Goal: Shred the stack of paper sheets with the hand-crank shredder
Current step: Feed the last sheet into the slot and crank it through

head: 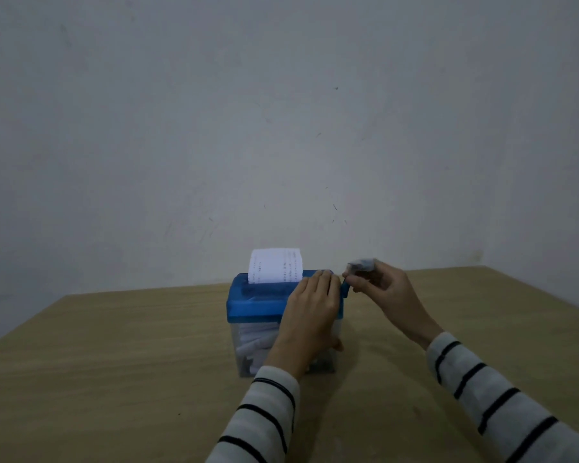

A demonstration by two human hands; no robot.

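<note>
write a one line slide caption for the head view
Left hand steadies the blue shredder while the right hand grips its crank, a printed sheet standing in the slot.

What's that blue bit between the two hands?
The shredder's blue crank arm sits between the left hand and right hand, seen in the head view.

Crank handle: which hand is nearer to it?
Right. The right hand grips the crank handle beside the shredder; the left hand rests on its lid.
</note>
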